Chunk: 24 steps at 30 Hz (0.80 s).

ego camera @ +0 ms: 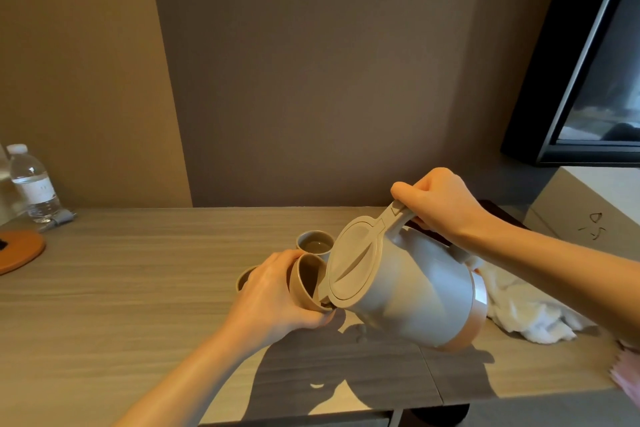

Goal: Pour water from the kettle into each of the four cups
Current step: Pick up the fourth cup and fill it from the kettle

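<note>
Pouring stance. Your right hand (438, 204) is wrapped round the handle of the kettle (412, 291), tipping it steeply so the spout meets the tilted cup (308, 282). Your left hand (273, 298) curls round that cup, lifting and angling it toward the spout, probably to catch the stream. A second cup (314, 242), just behind on the tabletop (138, 270), already holds water; a third (245, 278) peeks out behind your left hand.
</note>
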{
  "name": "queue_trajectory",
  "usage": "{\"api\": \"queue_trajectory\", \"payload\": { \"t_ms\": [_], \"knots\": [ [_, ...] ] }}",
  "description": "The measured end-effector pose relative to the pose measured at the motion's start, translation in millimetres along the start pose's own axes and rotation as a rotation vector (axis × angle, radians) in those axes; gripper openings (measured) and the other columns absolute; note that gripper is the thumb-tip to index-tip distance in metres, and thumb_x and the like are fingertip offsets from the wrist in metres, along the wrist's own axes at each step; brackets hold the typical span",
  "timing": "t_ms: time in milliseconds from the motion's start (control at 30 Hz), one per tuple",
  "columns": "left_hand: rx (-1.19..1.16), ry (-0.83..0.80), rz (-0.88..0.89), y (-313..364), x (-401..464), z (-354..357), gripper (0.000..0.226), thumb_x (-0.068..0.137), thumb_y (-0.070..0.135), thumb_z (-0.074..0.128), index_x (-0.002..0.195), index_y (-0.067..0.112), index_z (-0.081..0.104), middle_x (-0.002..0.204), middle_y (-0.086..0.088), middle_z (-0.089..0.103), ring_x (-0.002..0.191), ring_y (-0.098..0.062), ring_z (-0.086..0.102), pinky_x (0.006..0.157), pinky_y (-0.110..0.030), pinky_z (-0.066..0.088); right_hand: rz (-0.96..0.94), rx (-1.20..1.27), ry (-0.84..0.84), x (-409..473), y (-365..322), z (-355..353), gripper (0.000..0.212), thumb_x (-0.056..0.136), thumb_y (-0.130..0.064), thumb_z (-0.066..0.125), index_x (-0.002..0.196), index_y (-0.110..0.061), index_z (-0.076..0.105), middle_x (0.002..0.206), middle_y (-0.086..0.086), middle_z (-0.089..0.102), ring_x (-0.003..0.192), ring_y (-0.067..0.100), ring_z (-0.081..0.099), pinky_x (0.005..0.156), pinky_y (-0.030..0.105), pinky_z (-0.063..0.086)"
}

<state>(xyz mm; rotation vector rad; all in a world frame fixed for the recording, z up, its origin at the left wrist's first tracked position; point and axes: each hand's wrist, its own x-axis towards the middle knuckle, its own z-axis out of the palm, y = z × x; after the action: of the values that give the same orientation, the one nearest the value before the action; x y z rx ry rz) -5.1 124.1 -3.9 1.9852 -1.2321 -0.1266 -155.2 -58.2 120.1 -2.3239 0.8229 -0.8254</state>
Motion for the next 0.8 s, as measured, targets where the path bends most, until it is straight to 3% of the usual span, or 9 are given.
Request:
{"api": "queue_trajectory", "payload": {
  "t_ms": [100,300,500,667,800],
  "knots": [
    [-0.010,0.002,0.000,-2.7,-1.6,2.2,0.080,0.041,0.066,0.081,0.112,0.048,0.046,0.109,0.026,0.057,0.101,-0.001,0.056,0.085,-0.026,0.055,-0.018,0.000,-0.015,0.1,0.7,1.2,0.051,0.077,-0.041,0.054,0.054,0.003,0.067,0.063,0.029,0.061,0.059,0.033,0.056,0.066,0.050,0.056],
    [-0.016,0.009,-0.006,-4.4,-3.7,5.6,0.080,0.042,0.061,0.084,0.112,0.046,0.048,0.109,0.026,0.058,0.101,-0.003,0.057,0.084,-0.030,0.056,-0.031,-0.029,-0.037,2.4,1.5,1.1,0.059,0.072,-0.046,0.052,0.058,0.011,0.062,0.054,0.017,0.052,0.056,0.028,0.050,0.063,0.046,0.053],
    [-0.010,0.018,-0.004,-7.1,-4.7,6.7,0.083,0.042,0.063,0.085,0.114,0.045,0.048,0.110,0.026,0.058,0.102,-0.004,0.057,0.084,-0.029,0.057,-0.043,-0.044,-0.035,1.9,3.9,1.9,0.066,0.063,-0.054,0.047,0.059,0.010,0.063,0.062,0.030,0.059,0.056,0.027,0.052,0.061,0.052,0.055],
    [-0.023,0.019,-0.003,-6.4,-5.6,7.4,0.083,0.041,0.063,0.086,0.113,0.044,0.050,0.109,0.025,0.060,0.102,-0.005,0.058,0.083,-0.030,0.057,-0.051,-0.052,-0.048,2.0,4.9,3.6,0.066,0.061,-0.053,0.047,0.058,0.012,0.058,0.051,0.013,0.047,0.053,0.025,0.043,0.056,0.041,0.045],
    [-0.025,0.013,-0.001,-5.7,-6.7,7.8,0.082,0.041,0.064,0.085,0.112,0.043,0.050,0.108,0.026,0.060,0.102,-0.002,0.057,0.083,-0.026,0.055,-0.053,-0.048,-0.042,0.8,6.8,3.9,0.064,0.061,-0.052,0.047,0.057,0.010,0.059,0.052,0.021,0.050,0.053,0.025,0.043,0.057,0.050,0.053]
  ]
}}
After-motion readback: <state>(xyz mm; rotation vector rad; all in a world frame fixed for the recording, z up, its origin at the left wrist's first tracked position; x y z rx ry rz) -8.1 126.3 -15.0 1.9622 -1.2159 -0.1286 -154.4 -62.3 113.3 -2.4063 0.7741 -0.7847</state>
